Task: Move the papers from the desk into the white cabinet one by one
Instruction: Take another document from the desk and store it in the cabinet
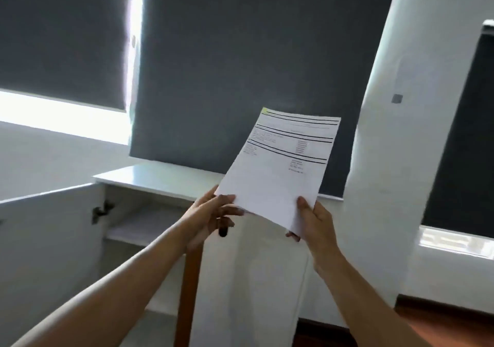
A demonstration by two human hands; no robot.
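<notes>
While hands (213, 213) hold paper (278, 170), cabinet (149, 178) open

We see our two forearms bare from the frame's lower edge up to the wrists, with no sleeve, watch or ring on them. Our left hand (211, 213) and right hand (316, 223) are bare too, gloveless, with short nails.

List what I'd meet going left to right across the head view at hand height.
Open cabinet door → door hinge → cabinet shelf → left hand → paper → right hand → white wall column → dark window blind.
</notes>
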